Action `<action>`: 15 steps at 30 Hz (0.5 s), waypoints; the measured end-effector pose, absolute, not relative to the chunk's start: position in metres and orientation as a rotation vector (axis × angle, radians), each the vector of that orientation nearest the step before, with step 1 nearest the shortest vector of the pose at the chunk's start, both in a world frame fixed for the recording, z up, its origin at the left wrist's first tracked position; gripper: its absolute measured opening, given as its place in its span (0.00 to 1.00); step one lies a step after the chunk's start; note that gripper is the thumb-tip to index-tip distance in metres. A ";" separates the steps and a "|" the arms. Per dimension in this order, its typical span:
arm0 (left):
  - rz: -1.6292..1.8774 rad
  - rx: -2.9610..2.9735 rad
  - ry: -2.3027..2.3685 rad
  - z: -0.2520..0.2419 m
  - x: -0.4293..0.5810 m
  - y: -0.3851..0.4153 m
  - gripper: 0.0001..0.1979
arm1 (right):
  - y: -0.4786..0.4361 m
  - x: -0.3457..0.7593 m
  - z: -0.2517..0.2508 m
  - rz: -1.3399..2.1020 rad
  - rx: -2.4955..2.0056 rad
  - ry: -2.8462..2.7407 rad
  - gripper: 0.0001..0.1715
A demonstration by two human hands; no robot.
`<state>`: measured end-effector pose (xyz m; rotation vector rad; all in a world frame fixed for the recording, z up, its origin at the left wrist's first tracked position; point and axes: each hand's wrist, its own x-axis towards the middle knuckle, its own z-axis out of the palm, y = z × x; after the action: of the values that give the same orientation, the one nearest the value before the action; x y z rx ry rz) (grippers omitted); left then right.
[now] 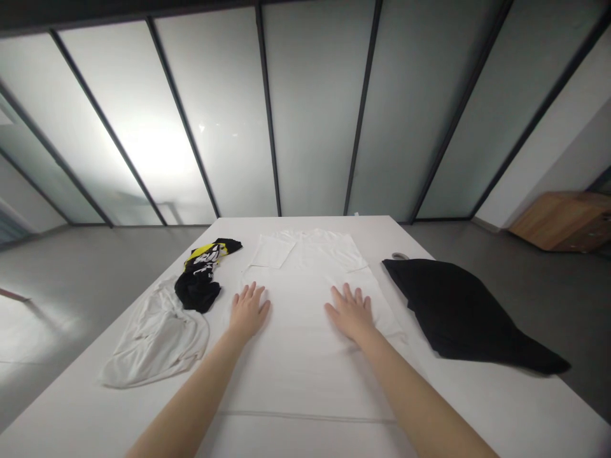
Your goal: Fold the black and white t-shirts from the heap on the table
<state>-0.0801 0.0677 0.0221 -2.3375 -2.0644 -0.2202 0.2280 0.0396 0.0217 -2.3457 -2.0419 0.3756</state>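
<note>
A white T-shirt (298, 318) lies spread flat on a white table (496, 401), its collar at the far end and one sleeve folded in at the far left. My left hand (249, 310) rests palm down on the shirt's left side, with fingers apart. My right hand (351, 312) lies the same way on its right side. Neither hand holds anything. Left of the shirt are a crumpled black garment with yellow and white print (203, 275) and a crumpled white garment (155, 337). A bunched black garment (461, 312) lies to the right.
A small grey round object (400, 256) sits on the table's far right, partly behind the black garment. Table edges run along both sides, with a grey floor beyond. Frosted glass panels in dark frames stand ahead, and a wooden cabinet (566, 221) stands at the right.
</note>
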 end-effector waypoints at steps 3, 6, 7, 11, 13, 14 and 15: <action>-0.212 -2.456 -1.974 0.021 -0.075 0.040 0.29 | 0.017 0.238 0.024 0.465 -2.356 -2.070 0.42; -0.162 -2.570 -1.889 0.014 -0.067 0.010 0.32 | -0.003 0.251 0.025 0.473 -2.388 -2.060 0.42; -0.147 -2.598 -1.869 0.011 -0.064 0.002 0.33 | -0.008 0.256 0.026 0.463 -2.405 -2.050 0.42; -0.118 -2.703 -1.791 0.008 -0.056 -0.029 0.35 | -0.021 0.282 0.033 0.415 -2.558 -1.891 0.40; -0.111 -2.806 -1.704 0.013 -0.052 -0.043 0.37 | -0.025 0.298 0.035 0.396 -2.597 -1.816 0.38; -0.105 -2.879 -1.634 0.016 -0.049 -0.050 0.38 | -0.027 0.306 0.036 0.384 -2.586 -1.804 0.37; -0.099 -2.961 -1.545 0.019 -0.046 -0.057 0.40 | -0.028 0.312 0.036 0.366 -2.556 -1.812 0.36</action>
<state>-0.0465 -0.0573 0.0190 -2.9614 -1.5448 -0.0988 0.3123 -0.0276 0.0355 -2.5560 -1.8124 0.3658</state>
